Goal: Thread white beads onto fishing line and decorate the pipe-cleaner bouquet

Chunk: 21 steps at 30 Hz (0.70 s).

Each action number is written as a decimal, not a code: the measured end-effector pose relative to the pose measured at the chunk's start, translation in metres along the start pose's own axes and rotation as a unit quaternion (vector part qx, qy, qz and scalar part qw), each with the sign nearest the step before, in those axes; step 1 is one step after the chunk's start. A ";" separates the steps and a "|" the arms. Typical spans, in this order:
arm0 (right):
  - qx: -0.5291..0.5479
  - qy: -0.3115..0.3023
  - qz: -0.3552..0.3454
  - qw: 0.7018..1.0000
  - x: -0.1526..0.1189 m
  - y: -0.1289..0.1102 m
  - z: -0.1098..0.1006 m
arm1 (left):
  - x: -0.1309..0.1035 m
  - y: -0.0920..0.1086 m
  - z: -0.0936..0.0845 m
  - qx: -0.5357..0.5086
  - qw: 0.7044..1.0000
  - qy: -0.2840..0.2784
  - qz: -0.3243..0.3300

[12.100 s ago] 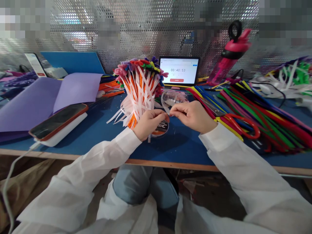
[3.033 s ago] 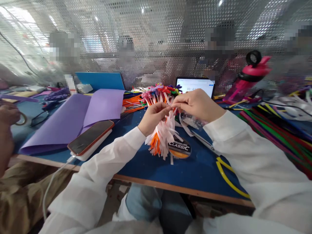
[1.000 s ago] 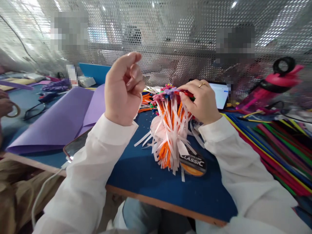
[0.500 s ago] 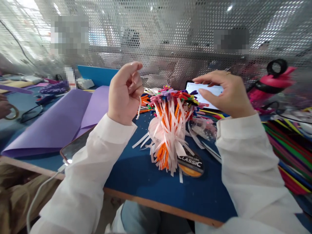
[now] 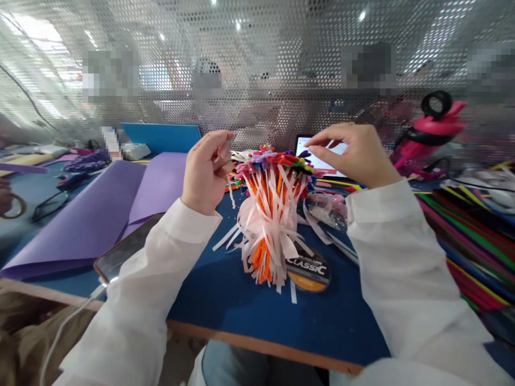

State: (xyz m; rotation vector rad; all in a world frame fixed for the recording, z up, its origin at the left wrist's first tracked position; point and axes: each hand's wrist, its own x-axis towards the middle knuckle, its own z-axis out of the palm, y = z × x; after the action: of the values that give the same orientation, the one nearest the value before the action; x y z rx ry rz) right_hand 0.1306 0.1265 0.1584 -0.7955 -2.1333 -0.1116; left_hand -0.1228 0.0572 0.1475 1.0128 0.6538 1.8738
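My left hand (image 5: 207,171) is closed, fingers curled, above the blue table left of the bouquet. A short strand of small white beads (image 5: 233,198) hangs below it. Above the bouquet's right side, my right hand (image 5: 350,153) has its thumb and fingertips close together in front of a lit tablet (image 5: 330,170); anything between them is too small to see. Between my forearms lies the bouquet of colourful pipe-cleaner flowers (image 5: 277,161), with orange stems and pale pink ribbons (image 5: 277,220). Close to its right are a clear bag (image 5: 328,209) and a round "CLASSIC" label (image 5: 311,271).
Purple paper sheets (image 5: 92,209) and a phone (image 5: 124,246) on a white cable lie left. Many coloured pipe cleaners (image 5: 462,241) and a pink bottle (image 5: 430,134) are at right. Scissors (image 5: 341,244) lie near my right sleeve. A perforated metal screen (image 5: 257,96) stands behind.
My right thumb and fingertips have come closer together, and that hand has shifted left towards the bouquet. My left hand stays closed. The view has shifted slightly.
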 end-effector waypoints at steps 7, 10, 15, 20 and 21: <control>-0.044 -0.012 -0.013 0.999 0.001 0.006 0.005 | -0.001 -0.001 0.001 -0.017 1.000 -0.008 -0.006; -0.045 -0.013 -0.011 0.999 0.001 0.004 0.005 | -0.001 -0.001 0.001 -0.014 1.000 -0.008 -0.014; -0.045 -0.013 -0.021 0.999 0.002 0.004 0.007 | -0.001 0.000 0.003 -0.006 1.000 -0.002 -0.020; -0.022 -0.024 -0.004 0.999 -0.001 0.004 0.006 | -0.001 0.001 0.003 -0.008 1.000 -0.002 -0.024; -0.006 -0.028 0.005 1.000 -0.002 0.003 0.006 | 0.000 0.001 0.003 -0.007 1.000 -0.002 -0.024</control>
State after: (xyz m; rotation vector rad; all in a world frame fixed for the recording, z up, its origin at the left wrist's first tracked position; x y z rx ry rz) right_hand 0.1290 0.1298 0.1530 -0.8240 -2.1826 -0.0981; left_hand -0.1209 0.0564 0.1495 0.9840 0.6562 1.8321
